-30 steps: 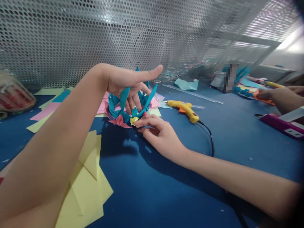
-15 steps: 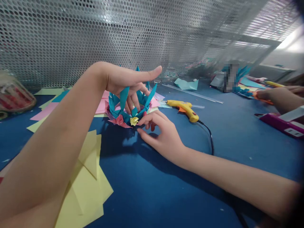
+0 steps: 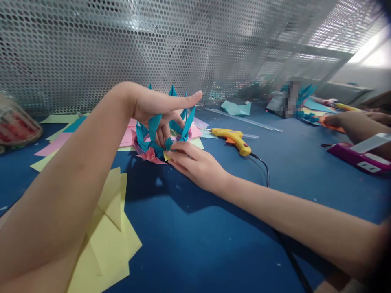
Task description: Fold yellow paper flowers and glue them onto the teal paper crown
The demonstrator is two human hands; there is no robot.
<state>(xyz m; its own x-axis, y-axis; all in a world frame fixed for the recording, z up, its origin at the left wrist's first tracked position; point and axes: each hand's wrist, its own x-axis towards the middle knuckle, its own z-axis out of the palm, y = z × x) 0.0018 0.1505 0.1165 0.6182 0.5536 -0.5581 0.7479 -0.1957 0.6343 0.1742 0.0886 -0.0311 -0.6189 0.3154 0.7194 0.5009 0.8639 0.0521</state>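
A blue folded-paper crown [image 3: 157, 151] with tall points stands on the table. Pink folded paper [image 3: 150, 156] is on its front rim. Reaching over the top, my left hand [image 3: 161, 106] has its fingers down inside the ring, behind the front wall, with the thumb stretched out apart. My right hand [image 3: 195, 165] pinches a small yellow paper flower [image 3: 166, 156] against the outside of the front wall. The right fingers cover most of this flower.
Right of the crown lies a yellow glue gun [image 3: 232, 136] with its cord. Yellow sheets [image 3: 106, 240] lie at front left, coloured papers [image 3: 58, 142] behind. Clear sticks [image 3: 244, 119] lie at the back. Another person's hand [image 3: 345, 121] is near a purple tool [image 3: 357, 156]; a jar [image 3: 18, 126] stands left.
My right hand has moved left and closed over the yellow flower, which showed uncovered before. The left hand keeps its pose inside the crown. The whole view has shifted slightly.
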